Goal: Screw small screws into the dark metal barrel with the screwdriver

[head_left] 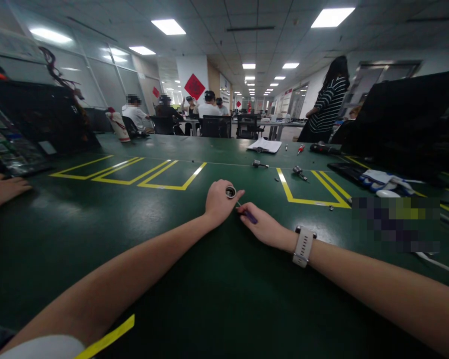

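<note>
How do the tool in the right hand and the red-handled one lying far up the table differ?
The purple-handled screwdriver is gripped by the right hand, tip toward the small round part in the left hand; the red-handled screwdriver lies untouched. Handles differ: purple versus red. Both look small.

We see a green tabletop (209, 309) with yellow lines (160, 174), ceiling lights (168, 26), glass partitions (105, 75), and black chairs (213, 125).

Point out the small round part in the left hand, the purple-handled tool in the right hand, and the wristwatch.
small round part (230, 192), head view, on its dark centre.
purple-handled tool (250, 217), head view, on the handle.
wristwatch (303, 246), head view, on the strap.
</note>
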`<state>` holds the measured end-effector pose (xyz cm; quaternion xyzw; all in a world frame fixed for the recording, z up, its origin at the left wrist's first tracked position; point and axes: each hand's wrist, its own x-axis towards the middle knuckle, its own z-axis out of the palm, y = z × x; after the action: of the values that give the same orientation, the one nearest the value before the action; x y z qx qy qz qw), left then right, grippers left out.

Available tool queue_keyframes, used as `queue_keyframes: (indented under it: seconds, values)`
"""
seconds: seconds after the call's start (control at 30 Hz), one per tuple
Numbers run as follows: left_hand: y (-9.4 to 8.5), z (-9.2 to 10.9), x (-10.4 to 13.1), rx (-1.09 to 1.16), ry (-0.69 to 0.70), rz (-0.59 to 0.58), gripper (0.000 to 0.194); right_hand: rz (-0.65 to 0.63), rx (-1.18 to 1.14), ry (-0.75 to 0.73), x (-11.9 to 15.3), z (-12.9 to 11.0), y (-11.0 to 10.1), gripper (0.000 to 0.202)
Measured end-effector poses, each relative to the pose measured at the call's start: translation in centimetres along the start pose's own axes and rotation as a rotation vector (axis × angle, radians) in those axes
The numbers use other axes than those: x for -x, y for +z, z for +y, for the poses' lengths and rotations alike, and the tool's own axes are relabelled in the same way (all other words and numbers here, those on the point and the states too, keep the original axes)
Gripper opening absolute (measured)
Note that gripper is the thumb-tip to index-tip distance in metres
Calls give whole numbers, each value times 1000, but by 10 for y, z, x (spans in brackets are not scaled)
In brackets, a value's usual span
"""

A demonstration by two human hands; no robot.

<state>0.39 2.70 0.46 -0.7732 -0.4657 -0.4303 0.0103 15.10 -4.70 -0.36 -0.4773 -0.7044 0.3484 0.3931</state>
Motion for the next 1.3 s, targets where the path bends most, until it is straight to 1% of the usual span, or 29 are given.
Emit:
queue_keyframes:
  seconds: [0.07, 0.17, 0.2, 0.3, 0.37, 0.43, 0.5, 0.57, 0.6, 0.63, 0.7, 0.77, 0.83, 0.9, 0.93, 1.0, 1.03, 1.1, 1.17, 1.3]
  values:
    - [-3, -1, -1, 36, -58, -5, 32, -78, 25, -43, 7, -7, 2, 17]
    - [-10, -2, -5, 85, -145, 3, 35, -244, 173, -262, 29, -18, -3, 23]
    - [-12, -2, -7, 95, -175, 20, 35, -266, 193, -304, 37, -21, -7, 23]
    - [-19, 2, -10, 174, -241, 58, 35, -298, 261, -344, 60, -26, -19, 25]
    - [-23, 8, -11, 286, -297, 53, 34, -321, 314, -320, 75, -27, -27, 23]
    - [-27, 18, -10, 456, -415, 8, 33, -348, 327, -337, 88, -27, -34, 24]
    - [-34, 31, -6, 675, -585, -117, 29, -355, 326, -350, 99, -26, -39, 31]
    - [-42, 44, -1, 806, -716, -244, 25, -366, 305, -353, 108, -27, -43, 34]
    - [-46, 51, 2, 870, -763, -283, 21, -349, 284, -347, 110, -28, -44, 33]
    - [-51, 57, 6, 938, -820, -302, 17, -302, 256, -334, 112, -29, -46, 31]
    - [-61, 67, 14, 1060, -885, -334, 13, -132, 167, -255, 111, -32, -50, 26]
    - [-70, 74, 24, 1126, -925, -368, 10, 63, -1, -103, 108, -34, -54, 21]
    - [-75, 79, 35, 1170, -945, -386, 13, 188, -251, 30, 104, -33, -57, 20]
    - [-76, 81, 45, 1213, -944, -427, 17, 218, -434, 154, 101, -30, -58, 27]
    - [-76, 82, 50, 1237, -927, -453, 18, 211, -489, 214, 100, -28, -57, 29]
    - [-74, 82, 58, 1273, -887, -507, 25, 187, -536, 306, 99, -23, -55, 31]
    - [-73, 82, 61, 1281, -869, -536, 29, 182, -540, 328, 99, -21, -54, 31]
    - [-71, 81, 65, 1284, -840, -607, 36, 187, -528, 334, 99, -19, -53, 30]
    - [-70, 81, 68, 1286, -829, -660, 38, 184, -508, 332, 100, -18, -52, 30]
    - [-72, 81, 69, 1318, -837, -681, 36, 151, -471, 317, 101, -17, -52, 31]
